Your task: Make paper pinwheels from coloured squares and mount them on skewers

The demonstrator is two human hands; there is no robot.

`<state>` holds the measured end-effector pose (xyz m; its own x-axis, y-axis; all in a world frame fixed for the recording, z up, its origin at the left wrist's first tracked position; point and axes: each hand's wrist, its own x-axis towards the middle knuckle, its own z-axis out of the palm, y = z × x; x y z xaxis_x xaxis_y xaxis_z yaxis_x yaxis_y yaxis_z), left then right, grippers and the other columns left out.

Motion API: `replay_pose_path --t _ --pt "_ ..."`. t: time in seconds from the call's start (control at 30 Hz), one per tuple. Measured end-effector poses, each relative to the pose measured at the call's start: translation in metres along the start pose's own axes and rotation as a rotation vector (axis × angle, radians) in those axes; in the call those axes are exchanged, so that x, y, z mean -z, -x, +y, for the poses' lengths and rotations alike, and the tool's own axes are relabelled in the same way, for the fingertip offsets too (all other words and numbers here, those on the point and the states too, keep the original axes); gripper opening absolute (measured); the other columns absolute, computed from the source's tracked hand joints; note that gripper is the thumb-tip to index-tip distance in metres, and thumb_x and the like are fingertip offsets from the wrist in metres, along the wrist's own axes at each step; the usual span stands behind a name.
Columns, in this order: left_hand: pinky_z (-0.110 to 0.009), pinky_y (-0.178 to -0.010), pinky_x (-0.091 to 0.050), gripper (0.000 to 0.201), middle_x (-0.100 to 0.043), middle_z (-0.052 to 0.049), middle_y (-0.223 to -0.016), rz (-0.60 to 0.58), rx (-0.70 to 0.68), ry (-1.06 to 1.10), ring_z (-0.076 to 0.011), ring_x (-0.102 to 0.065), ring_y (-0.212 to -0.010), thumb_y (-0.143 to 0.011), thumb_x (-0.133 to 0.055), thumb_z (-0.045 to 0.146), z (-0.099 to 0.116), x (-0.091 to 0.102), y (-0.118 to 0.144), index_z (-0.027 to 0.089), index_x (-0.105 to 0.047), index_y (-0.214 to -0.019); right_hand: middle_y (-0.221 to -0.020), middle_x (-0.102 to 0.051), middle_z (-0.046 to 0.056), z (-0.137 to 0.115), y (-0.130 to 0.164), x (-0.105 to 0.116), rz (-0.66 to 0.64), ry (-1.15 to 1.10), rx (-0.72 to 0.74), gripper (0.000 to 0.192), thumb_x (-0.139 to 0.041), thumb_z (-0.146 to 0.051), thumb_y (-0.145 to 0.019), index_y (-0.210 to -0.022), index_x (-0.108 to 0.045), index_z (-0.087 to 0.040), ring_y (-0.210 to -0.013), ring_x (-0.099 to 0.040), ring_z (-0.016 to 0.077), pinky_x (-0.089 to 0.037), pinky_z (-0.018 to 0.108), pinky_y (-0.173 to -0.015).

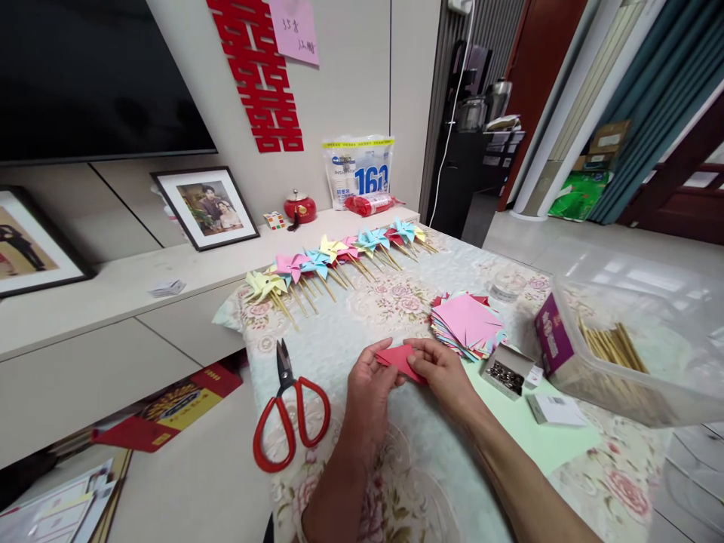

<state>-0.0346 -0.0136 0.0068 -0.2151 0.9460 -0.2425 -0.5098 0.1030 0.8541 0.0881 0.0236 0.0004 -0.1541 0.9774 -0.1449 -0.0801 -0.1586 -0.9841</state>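
The person's left grip [369, 375] and right grip [446, 372] both pinch the red paper [400, 359] above the tabletop [339, 348], in from its left edge, beside which scissors [286, 380] lie open. Pinwheels [315, 262] line the far edge.

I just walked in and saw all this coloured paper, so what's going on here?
A person's left hand and right hand hold red paper, seemingly folded, over the cloth-covered table. Paper pinwheels on sticks lie in a row farther back. Scissors lie left of the hands; a stack of coloured paper squares sits beyond the right hand.
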Motion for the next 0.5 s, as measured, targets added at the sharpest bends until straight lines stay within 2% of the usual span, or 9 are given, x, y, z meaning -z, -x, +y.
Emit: replay_pose_path --t 0.1,0.27,0.4,0.5 --pt "-0.025 -0.062 -0.048 0.051 -0.071 -0.004 -0.078 -0.025 0.015 0.015 -0.0124 -0.061 -0.064 -0.059 -0.074 0.016 0.0020 -0.0016 0.0017 0.011 -0.065 -0.109 -0.066 -0.066 -0.001 0.0016 -0.0009 0.0003 -0.005 -0.027 -0.001 0.038 -0.072 -0.036 -0.063 -0.096 -0.068 -0.017 -0.058 -0.057 0.0162 -0.040 0.028 -0.058" --pt "-0.024 -0.061 -0.047 0.048 -0.072 -0.003 -0.076 -0.022 0.014 0.036 -0.0107 -0.058 -0.060 -0.059 -0.072 0.016 -0.0005 -0.0016 0.0002 0.011 -0.065 -0.106 -0.066 -0.063 -0.002 0.0022 -0.0007 0.0008 -0.026 -0.007 0.016 0.037 -0.070 -0.037 -0.066 -0.097 -0.067 -0.016 -0.058 -0.055 0.0155 -0.040 0.028 -0.058" --pt "-0.024 -0.058 -0.046 0.046 -0.071 -0.003 -0.074 0.002 0.004 0.000 -0.0108 -0.058 -0.059 -0.059 -0.068 0.013 -0.0050 0.0015 -0.0027 0.010 -0.066 -0.105 -0.062 -0.058 -0.003 0.0037 0.0006 0.0014 -0.003 0.171 0.095 0.037 -0.065 -0.037 -0.072 -0.101 -0.068 -0.014 -0.056 -0.051 0.0150 -0.037 0.028 -0.057" --pt "-0.023 -0.057 -0.046 0.043 -0.072 -0.004 -0.075 0.026 -0.004 -0.013 -0.0114 -0.059 -0.060 -0.060 -0.065 0.013 -0.0071 0.0039 -0.0041 0.011 -0.067 -0.102 -0.067 -0.059 -0.001 0.0063 0.0017 0.0024 0.014 0.338 0.166 0.039 -0.060 -0.037 -0.078 -0.107 -0.070 -0.012 -0.061 -0.053 0.0167 -0.039 0.029 -0.060"
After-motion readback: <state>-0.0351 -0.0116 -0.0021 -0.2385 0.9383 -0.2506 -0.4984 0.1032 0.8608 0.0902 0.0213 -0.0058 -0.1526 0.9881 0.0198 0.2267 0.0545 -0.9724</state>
